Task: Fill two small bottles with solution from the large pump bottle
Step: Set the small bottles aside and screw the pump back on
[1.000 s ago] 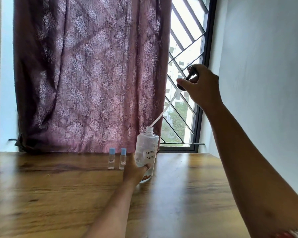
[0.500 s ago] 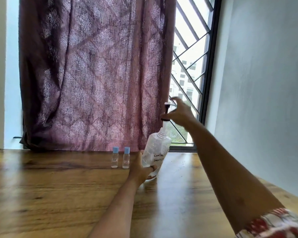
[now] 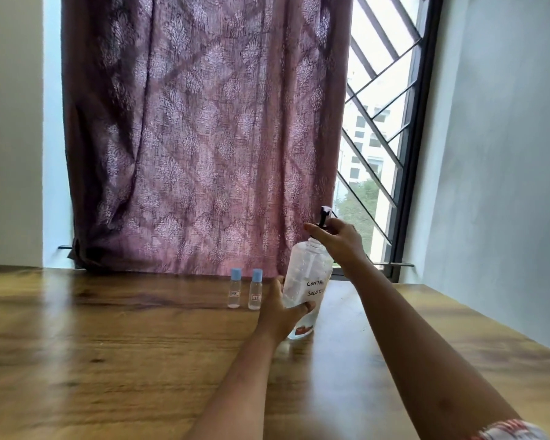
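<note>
1. Lowered since a second ago, when it was lifted clear with its tube slanting out: pump [image 3: 324,215], now at the neck of the large pump bottle [image 3: 305,281].
2. Same bottle: clear, hand-lettered, leaning slightly right, base on the tabletop [image 3: 108,344].
3. Grasping its lower body — left hand [image 3: 281,315].
4. Pinching the pump beneath its black head — right hand [image 3: 338,241].
5. Upright, blue-capped, side by side just left of the hands: first small bottle [image 3: 234,289], second small bottle [image 3: 255,289].
6. Behind: patterned curtain [image 3: 204,138], window grille [image 3: 378,138].

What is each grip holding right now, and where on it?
Left grip holds the bottle by its lower body; right grip holds the pump just below its head.
</note>
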Available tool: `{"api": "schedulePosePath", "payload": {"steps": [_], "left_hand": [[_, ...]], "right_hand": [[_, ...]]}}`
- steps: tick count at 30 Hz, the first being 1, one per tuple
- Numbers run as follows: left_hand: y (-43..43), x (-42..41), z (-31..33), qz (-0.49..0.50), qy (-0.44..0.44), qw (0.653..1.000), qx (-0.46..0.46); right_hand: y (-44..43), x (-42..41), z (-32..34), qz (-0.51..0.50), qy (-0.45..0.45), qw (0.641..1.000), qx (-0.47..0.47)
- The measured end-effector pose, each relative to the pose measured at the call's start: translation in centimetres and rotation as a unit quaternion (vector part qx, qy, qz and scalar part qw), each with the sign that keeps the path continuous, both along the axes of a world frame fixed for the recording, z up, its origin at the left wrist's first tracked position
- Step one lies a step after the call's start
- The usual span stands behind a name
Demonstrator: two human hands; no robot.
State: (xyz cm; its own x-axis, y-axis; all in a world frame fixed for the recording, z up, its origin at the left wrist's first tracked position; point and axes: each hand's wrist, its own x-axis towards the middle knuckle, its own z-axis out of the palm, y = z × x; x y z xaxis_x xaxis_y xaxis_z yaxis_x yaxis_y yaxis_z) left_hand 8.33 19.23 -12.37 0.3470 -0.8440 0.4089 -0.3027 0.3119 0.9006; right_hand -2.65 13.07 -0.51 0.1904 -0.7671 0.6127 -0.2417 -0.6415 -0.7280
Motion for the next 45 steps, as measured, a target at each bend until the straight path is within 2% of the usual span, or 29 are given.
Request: {"api": "schedulePosePath", "payload": {"steps": [2, 6, 9, 12, 15, 18, 21, 24, 28, 29, 31, 33, 36, 39, 42, 45], "left_hand": [[-0.1, 0.1, -0.2, 0.001, -0.003, 1.0, 0.0], [-0.4, 0.7, -0.6, -0.006, 0.042, 0.999, 0.0], [-0.7, 0.8, -0.7, -0.011, 0.051, 0.999, 0.012], [-1.0, 0.8, -0.8, -0.014, 0.052, 0.998, 0.014], [-1.2, 0.6, -0.7, -0.019, 0.045, 0.998, 0.027], [-1.2, 0.4, -0.6, -0.023, 0.045, 0.998, 0.028], [-1.2, 0.4, -0.7, -0.029, 0.059, 0.998, 0.022], [-1.1, 0.4, -0.6, -0.028, 0.056, 0.998, 0.027], [-1.3, 0.5, -0.6, -0.028, 0.045, 0.998, 0.03], [-1.3, 0.4, -0.6, -0.026, 0.041, 0.998, 0.03], [-1.3, 0.4, -0.6, -0.019, 0.029, 0.999, 0.032], [-1.2, 0.3, -0.6, -0.011, 0.018, 0.999, 0.035], [-1.3, 0.3, -0.6, -0.017, 0.027, 0.999, 0.03], [-1.3, 0.4, -0.7, -0.016, 0.036, 0.999, 0.032], [-1.4, 0.4, -0.7, -0.01, 0.033, 0.999, 0.031], [-1.3, 0.3, -0.6, -0.009, 0.028, 0.999, 0.03]], "right_hand": [[0.1, 0.6, -0.4, 0.021, -0.014, 0.999, 0.021], [0.1, 1.5, -1.0, 0.199, -0.06, 0.973, 0.098], [-0.3, 1.4, -1.2, 0.244, -0.115, 0.957, 0.105], [-0.8, 1.1, -1.2, 0.193, -0.135, 0.969, 0.073], [-1.4, 1.6, -0.8, 0.084, -0.094, 0.991, 0.053], [-1.7, 2.5, -0.3, 0.035, -0.044, 0.997, 0.06], [-1.8, 3.0, 0.0, 0.081, -0.007, 0.995, 0.063], [-1.7, 2.2, 0.1, 0.181, -0.054, 0.98, 0.066], [-1.9, 0.6, -0.1, 0.197, -0.057, 0.977, 0.052], [-1.9, 0.5, 0.0, 0.172, -0.051, 0.983, 0.048], [-2.0, 0.9, 0.3, 0.056, -0.006, 0.998, 0.031], [-1.9, 1.6, 0.4, -0.038, 0.03, 0.999, 0.021], [-1.5, 2.6, 0.6, -0.052, 0.058, 0.996, 0.051], [-1.2, 2.8, 0.5, 0.041, 0.069, 0.995, 0.061], [-1.0, 1.7, 0.4, 0.192, -0.014, 0.977, 0.093], [-1.2, 0.0, 0.3, 0.251, -0.048, 0.961, 0.106]]}}
